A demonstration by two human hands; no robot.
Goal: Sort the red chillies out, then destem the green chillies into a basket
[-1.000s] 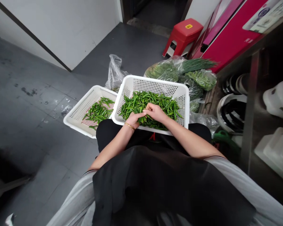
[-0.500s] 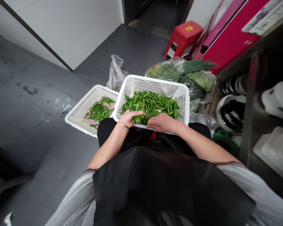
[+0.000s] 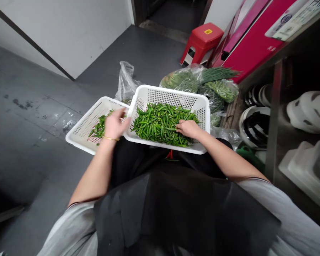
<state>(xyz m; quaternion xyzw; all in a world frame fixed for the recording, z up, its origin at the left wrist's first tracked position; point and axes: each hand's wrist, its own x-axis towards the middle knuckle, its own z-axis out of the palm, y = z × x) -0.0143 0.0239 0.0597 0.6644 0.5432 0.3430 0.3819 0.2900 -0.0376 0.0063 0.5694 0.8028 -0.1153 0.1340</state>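
Observation:
A large white perforated basket [image 3: 173, 93] rests on my lap, piled with green chilli peppers [image 3: 157, 121]. My right hand [image 3: 188, 128] lies on the right side of that pile, fingers bent down into the peppers; I cannot see if it grips any. A second, shallower white basket [image 3: 80, 140] sits on the floor to the left and holds a smaller heap of green chillies [image 3: 97, 128]. My left hand [image 3: 116, 123], with a gold bangle at the wrist, hovers over this basket's near right corner with its fingers spread and nothing visible in them.
Clear plastic bags of greens [image 3: 184, 80] and a crumpled bag [image 3: 125, 83] lie behind the baskets. A red stool [image 3: 201, 41] and a magenta box [image 3: 253, 39] stand further back. A metal shelf at right holds white helmets [image 3: 256, 121]. Grey floor stretches left.
My left hand left the big basket with a handful of chillies, swung left over the floor basket and spread its fingers. My right hand moved from the near rim onto the pile.

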